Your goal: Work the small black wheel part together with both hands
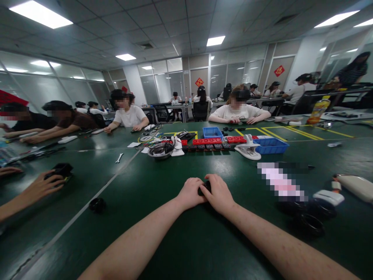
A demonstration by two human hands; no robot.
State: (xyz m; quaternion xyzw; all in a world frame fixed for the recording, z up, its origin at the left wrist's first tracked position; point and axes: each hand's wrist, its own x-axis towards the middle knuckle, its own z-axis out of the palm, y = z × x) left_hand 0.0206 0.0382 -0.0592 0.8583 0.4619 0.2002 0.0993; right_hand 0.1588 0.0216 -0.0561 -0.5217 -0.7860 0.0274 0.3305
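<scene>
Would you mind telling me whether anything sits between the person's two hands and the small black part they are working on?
Nothing visible does: the left hand and right hand already close around the small black part on the green table.

Green worktables, glass partition walls, bright ceiling light panels.

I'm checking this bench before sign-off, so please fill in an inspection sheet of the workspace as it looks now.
Surface: dark green table with pale and yellow tape lines.
Job's things: small black part held between both hands.
Clutter: black ring, metal bowl, red blocks, blue trays, white clamp, wrench.
Grippers: left hand and right hand closed on the part.
Cables: dark wires in the bowl.
Surroundings: seated people at tables; a neighbour's hand on a black object.
</scene>
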